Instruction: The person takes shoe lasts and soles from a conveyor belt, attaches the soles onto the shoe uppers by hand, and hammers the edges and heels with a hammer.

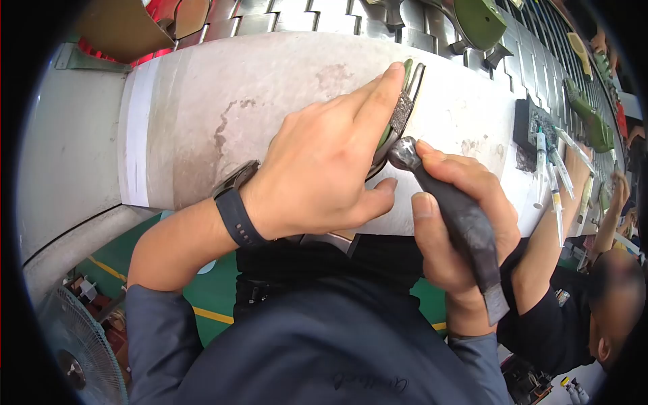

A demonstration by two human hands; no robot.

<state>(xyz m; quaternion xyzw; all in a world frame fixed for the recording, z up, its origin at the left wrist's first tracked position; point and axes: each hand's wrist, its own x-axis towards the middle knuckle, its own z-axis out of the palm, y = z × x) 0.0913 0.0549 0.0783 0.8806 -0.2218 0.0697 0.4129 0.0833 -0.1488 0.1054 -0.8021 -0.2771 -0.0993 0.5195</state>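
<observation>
Back up, my left hand lies over a narrow shoe-like piece with a dark textured patch and green parts, on the pale work surface. Its fingers stretch along the piece and the thumb points right; most of the piece is hidden beneath. A dark tool with a rounded shiny metal head is gripped in my right hand. The tool's head is right beside the edge of the piece, near my left thumb, while its flat end points down toward my right wrist.
Several syringes stick out of a dark block at the right. Green shoe-like parts lie on a metal slatted conveyor along the back. A co-worker's arm reaches in on the right. A fan stands lower left.
</observation>
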